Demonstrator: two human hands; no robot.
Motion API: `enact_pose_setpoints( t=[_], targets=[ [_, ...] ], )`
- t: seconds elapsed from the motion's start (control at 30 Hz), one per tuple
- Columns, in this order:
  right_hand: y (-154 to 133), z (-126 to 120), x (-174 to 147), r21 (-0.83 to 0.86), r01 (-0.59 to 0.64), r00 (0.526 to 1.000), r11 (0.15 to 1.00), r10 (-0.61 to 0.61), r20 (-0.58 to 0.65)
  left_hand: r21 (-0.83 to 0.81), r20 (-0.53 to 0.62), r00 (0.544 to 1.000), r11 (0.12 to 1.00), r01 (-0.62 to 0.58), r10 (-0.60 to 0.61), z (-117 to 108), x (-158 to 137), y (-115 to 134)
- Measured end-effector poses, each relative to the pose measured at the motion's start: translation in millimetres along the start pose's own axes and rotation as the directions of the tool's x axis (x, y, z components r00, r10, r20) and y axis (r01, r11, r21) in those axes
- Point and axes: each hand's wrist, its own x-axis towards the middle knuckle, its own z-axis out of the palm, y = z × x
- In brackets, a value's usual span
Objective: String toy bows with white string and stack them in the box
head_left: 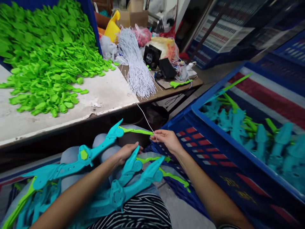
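Observation:
Several turquoise plastic toy bows with bright green limbs lie across the lap. My right hand (168,140) is closed, its fingertips pinching a white string (145,117) at the end of a green limb (135,130). That limb belongs to the farthest toy bow (69,167), which has a green hexagonal piece at its middle. My left hand (127,151) is curled at the pointed turquoise tip of a second toy bow (130,167); some of its fingers are hidden. Nearest the body is a third toy bow (140,186), lying under the left forearm.
A heap of green plastic pieces (52,76) spreads over the white tabletop (107,92). At the table's edge hangs a bundle of white strings (137,63), beside a black fan (152,56). To the right, a blue crate (190,124) holds turquoise and green parts.

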Motion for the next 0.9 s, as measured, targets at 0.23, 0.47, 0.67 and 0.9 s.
enact_pose_setpoints(
  t=[0.23,0.47,0.67,0.9],
  targets=[
    [20.2,1.3,0.4,-0.300,0.182,0.950,0.936,-0.247,-0.193,-0.085,0.039,0.999,0.996,-0.029,0.033,8.6,52.5,15.8],
    [34.2,3.3,5.2,-0.396,0.215,0.920,0.893,-0.321,-0.225,-0.127,0.124,0.991,0.991,-0.031,0.047,15.7,72.3,12.2],
    [37.6,1.4,4.2,-0.516,0.250,0.907,0.820,-0.384,-0.170,-0.122,0.182,0.982,0.992,-0.031,0.054,16.1,78.5,11.6],
    [40.3,-0.9,2.1,-0.697,0.357,0.863,0.622,-0.505,-0.007,-0.022,0.193,0.980,0.998,-0.055,0.058,31.7,77.0,18.3]
  ],
)
